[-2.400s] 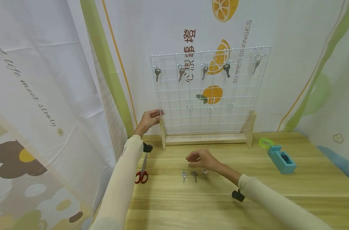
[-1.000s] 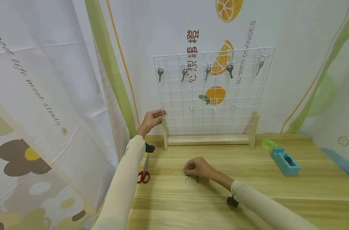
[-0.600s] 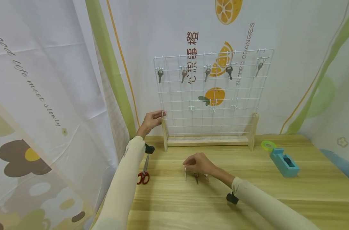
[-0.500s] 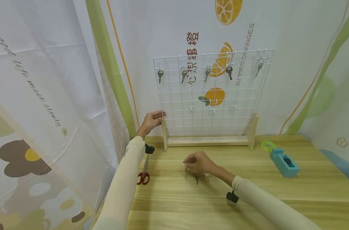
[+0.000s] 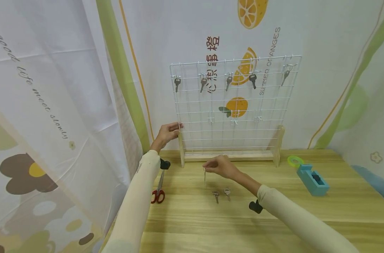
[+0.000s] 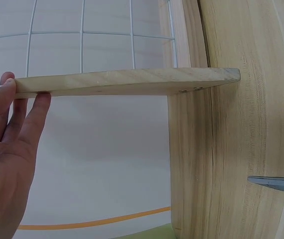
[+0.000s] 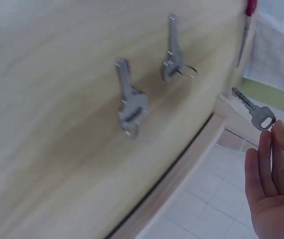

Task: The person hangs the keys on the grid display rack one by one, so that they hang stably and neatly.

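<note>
My left hand [image 5: 167, 135] grips the left wooden upright [image 6: 132, 82] of a white wire grid rack [image 5: 233, 131], thumb on one side and fingers on the other. Between thumb and fingertips, my right hand [image 5: 222, 166] pinches a key [image 7: 254, 109] by its ring, and the key hangs above the table in front of the rack. Two more keys with rings, one key [image 5: 216, 196] and another key [image 5: 227, 192], lie on the wood below that hand. Several keys, such as the leftmost key [image 5: 177, 84], hang from hooks along the grid's upper part.
Lower on the grid sit three hooks with no keys, among them the middle hook [image 5: 234, 122]. Red-handled scissors [image 5: 158, 195] lie by the left forearm. At the right are a blue tape dispenser [image 5: 313, 181] and a green tape roll [image 5: 295, 161]. Printed curtains surround the table [image 5: 192, 225].
My right hand came down to the leftmost loose key, pinched it and lifted it off the table toward the rack. The left hand has stayed on the upright.
</note>
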Tool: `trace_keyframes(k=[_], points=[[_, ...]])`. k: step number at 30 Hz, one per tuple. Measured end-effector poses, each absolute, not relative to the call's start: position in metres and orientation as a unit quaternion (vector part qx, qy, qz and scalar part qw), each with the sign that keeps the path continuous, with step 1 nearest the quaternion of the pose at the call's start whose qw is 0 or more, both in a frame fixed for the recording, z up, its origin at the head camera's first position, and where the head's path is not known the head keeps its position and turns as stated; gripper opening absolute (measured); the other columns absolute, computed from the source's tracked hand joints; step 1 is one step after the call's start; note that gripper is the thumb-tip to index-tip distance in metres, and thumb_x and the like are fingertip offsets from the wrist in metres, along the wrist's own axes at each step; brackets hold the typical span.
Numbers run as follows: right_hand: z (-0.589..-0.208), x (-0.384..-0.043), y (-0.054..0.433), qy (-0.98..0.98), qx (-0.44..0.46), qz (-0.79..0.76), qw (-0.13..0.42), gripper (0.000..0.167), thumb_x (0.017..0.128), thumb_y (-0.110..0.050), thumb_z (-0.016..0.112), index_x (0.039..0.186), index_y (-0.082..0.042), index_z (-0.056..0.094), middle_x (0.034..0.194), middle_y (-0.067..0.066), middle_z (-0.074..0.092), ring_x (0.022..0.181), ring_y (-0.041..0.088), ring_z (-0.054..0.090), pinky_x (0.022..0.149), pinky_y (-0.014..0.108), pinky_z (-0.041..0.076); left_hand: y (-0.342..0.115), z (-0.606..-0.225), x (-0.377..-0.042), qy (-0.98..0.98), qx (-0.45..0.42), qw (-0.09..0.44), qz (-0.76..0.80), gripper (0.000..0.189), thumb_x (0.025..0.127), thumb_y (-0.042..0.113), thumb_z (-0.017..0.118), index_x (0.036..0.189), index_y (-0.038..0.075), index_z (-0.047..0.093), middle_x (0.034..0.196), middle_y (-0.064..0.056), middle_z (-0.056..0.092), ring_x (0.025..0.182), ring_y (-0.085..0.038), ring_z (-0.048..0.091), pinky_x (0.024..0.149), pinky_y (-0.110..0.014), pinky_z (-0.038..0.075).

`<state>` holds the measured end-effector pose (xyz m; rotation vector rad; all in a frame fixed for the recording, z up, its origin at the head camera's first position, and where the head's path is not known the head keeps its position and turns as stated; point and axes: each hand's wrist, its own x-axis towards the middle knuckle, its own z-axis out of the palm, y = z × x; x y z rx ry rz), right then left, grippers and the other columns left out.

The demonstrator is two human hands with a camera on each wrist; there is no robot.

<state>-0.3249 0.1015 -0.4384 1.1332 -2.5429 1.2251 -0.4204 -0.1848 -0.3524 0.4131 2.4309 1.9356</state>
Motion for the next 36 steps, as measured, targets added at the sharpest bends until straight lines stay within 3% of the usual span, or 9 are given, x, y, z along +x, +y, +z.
trace_keyframes(k=[8,29,36], points=[[-0.414,-0.337,0.104,-0.844,0.349,0.395,0.093,0.014,0.09,-0.005,0.081,0.104,-0.002,0.081,0.095,0.009,0.08,0.083,0.021,0.077,0.073,0.025,0.064,-0.186,-0.353,-0.421,0.78,0.131,0.002,0.612,0.047,0.104,-0.007,0.054,0.15,-0.003,0.051,0.148,-0.02,0.057,0.14,-0.032,0.052,0.112,-0.047,0.049],[-0.349,-0.361,0.122,-0.853,0.264,0.434,0.122,0.018,0.092,-0.007,0.08,0.108,0.0,0.081,0.099,0.012,0.08,0.088,0.026,0.078,0.081,0.042,0.065,-0.185,-0.353,-0.421,0.772,0.132,0.006,0.622,0.047,0.104,-0.008,0.054,0.151,-0.005,0.05,0.149,-0.022,0.055,0.142,-0.032,0.05,0.113,-0.046,0.048],[-0.336,-0.37,0.125,-0.859,0.251,0.421,0.145,0.018,0.092,-0.009,0.081,0.108,-0.003,0.082,0.1,0.011,0.08,0.09,0.024,0.078,0.077,0.031,0.064,-0.185,-0.355,-0.421,0.775,0.13,0.0,0.619,0.046,0.104,-0.008,0.055,0.15,-0.005,0.051,0.148,-0.021,0.056,0.141,-0.032,0.051,0.112,-0.045,0.049]])
